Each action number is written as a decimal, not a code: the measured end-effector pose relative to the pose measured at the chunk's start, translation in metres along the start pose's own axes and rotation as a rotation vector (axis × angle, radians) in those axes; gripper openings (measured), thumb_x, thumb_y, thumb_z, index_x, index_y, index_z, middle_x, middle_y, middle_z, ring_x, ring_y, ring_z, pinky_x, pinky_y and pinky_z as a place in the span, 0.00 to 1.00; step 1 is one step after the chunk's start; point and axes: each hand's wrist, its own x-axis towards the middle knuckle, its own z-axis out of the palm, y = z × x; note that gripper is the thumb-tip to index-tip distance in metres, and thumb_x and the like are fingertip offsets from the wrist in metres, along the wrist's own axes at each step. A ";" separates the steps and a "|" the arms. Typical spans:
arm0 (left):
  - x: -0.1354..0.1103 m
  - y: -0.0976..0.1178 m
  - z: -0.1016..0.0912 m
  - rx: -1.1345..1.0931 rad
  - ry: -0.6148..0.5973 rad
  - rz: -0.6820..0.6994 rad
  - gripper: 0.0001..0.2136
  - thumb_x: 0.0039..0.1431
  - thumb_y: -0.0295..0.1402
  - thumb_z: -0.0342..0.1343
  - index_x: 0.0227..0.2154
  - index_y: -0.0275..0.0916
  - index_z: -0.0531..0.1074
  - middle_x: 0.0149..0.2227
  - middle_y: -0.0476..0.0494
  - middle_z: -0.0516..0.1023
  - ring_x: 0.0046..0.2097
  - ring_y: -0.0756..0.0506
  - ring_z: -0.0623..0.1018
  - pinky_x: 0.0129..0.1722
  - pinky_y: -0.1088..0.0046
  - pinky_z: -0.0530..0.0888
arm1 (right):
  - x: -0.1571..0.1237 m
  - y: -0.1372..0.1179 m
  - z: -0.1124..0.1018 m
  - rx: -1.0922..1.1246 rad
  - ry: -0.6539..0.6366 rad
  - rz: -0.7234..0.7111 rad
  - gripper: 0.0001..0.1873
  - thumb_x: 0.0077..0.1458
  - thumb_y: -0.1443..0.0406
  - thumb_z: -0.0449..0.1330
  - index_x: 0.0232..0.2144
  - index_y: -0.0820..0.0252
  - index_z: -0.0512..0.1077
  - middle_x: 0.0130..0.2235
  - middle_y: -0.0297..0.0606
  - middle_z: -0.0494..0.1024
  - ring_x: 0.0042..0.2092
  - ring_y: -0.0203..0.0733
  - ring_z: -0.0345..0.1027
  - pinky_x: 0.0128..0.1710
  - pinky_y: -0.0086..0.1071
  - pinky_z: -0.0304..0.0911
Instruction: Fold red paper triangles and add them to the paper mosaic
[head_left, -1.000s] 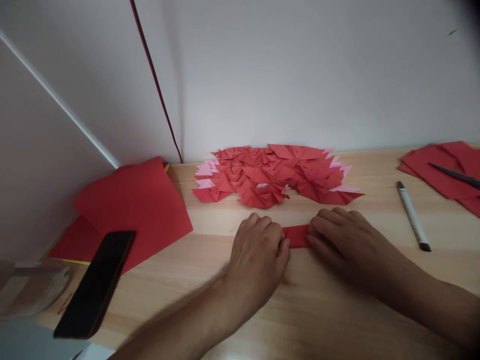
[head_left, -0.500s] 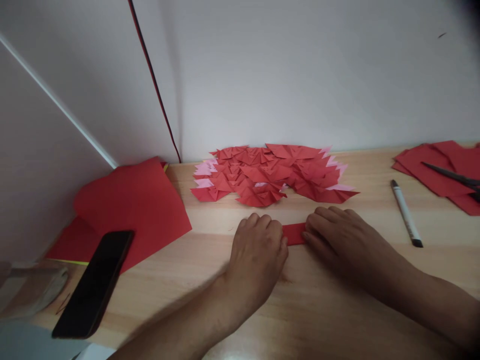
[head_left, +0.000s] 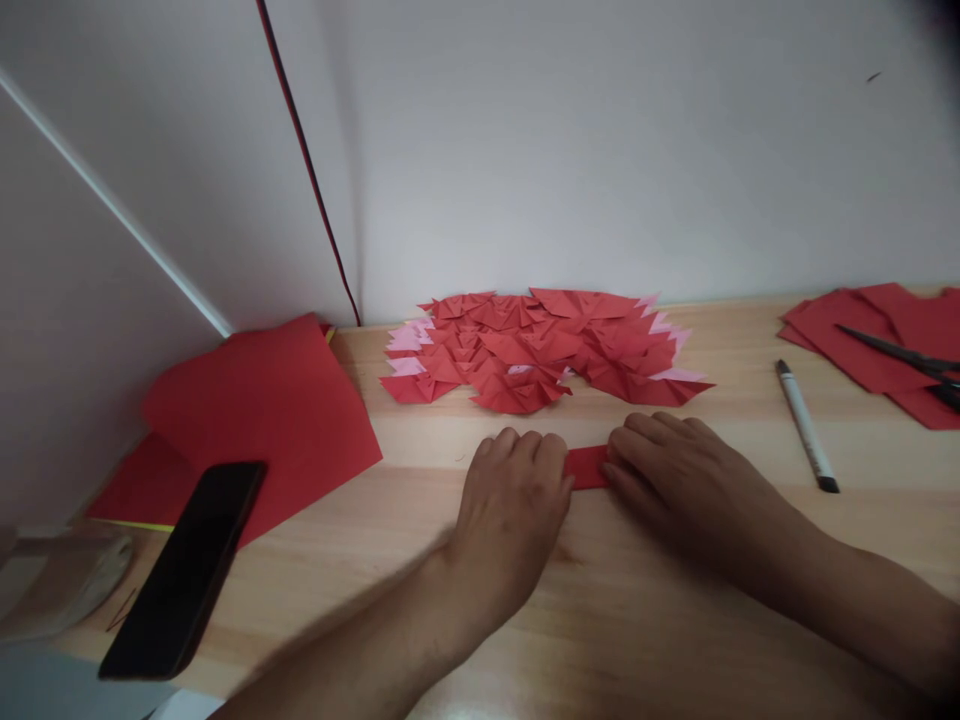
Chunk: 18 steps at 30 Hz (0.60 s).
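A narrow folded strip of red paper [head_left: 587,468] lies on the wooden table between my hands, with only its middle showing. My left hand [head_left: 517,510] is closed over its left end, fingers curled and pressed down. At the other end my right hand [head_left: 671,475] grips it the same way, thumb along the near edge. Both ends of the strip are hidden under my fingers. Just beyond my hands sits a cluster of folded red and pink paper pieces [head_left: 525,350], layered in overlapping rows with pointed tips.
Large red paper sheets [head_left: 277,400] lie at the left, with a black phone [head_left: 184,570] resting partly on them. On the right are a marker pen [head_left: 807,428], more red paper [head_left: 847,340] and dark scissors [head_left: 900,352]. A wall [head_left: 600,150] rises behind the table [head_left: 637,640].
My hands keep nearly the same place and grip on the red paper strip. The whole view has shifted slightly, so things on the right appear a little further left.
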 end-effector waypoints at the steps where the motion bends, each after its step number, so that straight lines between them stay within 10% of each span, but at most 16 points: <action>1: 0.000 -0.001 0.001 0.014 0.013 0.022 0.02 0.64 0.29 0.52 0.37 0.38 0.68 0.35 0.46 0.74 0.38 0.43 0.70 0.37 0.63 0.69 | 0.000 0.000 0.000 0.001 0.006 0.001 0.14 0.64 0.66 0.48 0.25 0.57 0.64 0.29 0.39 0.69 0.31 0.44 0.62 0.35 0.37 0.56; 18: -0.009 -0.008 -0.014 0.188 -0.072 0.324 0.14 0.63 0.26 0.51 0.51 0.40 0.70 0.38 0.43 0.70 0.39 0.42 0.69 0.33 0.65 0.67 | -0.002 0.001 0.001 -0.049 0.002 -0.014 0.14 0.63 0.67 0.50 0.25 0.58 0.65 0.29 0.39 0.69 0.31 0.44 0.62 0.34 0.37 0.56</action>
